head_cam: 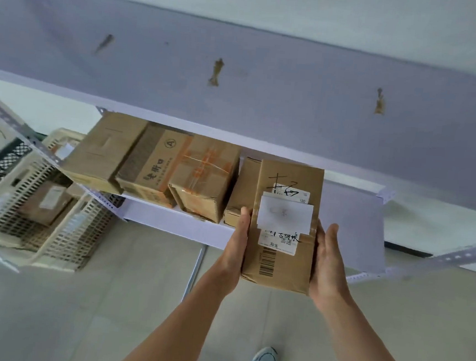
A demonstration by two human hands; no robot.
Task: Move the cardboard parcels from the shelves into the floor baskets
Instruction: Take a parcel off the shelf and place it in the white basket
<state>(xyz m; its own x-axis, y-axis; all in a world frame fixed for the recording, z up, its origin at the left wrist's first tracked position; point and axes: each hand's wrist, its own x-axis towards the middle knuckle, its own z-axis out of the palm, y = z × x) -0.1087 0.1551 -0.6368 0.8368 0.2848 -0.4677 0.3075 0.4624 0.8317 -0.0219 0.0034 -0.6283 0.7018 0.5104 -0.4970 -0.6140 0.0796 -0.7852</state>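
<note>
Lengthwise, the parcel (pixel 283 227) points toward the shelf (pixel 348 218), label (pixel 277 241) up.

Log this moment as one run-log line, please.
left hand: holds parcel | right hand: holds parcel | shelf: four more parcels | basket: parcels inside

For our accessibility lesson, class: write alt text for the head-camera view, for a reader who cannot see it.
A person's left hand and right hand hold a labelled cardboard parcel between them at a white shelf. Four more boxes stand on the shelf beside it; cream floor baskets beyond hold a few parcels.
</note>
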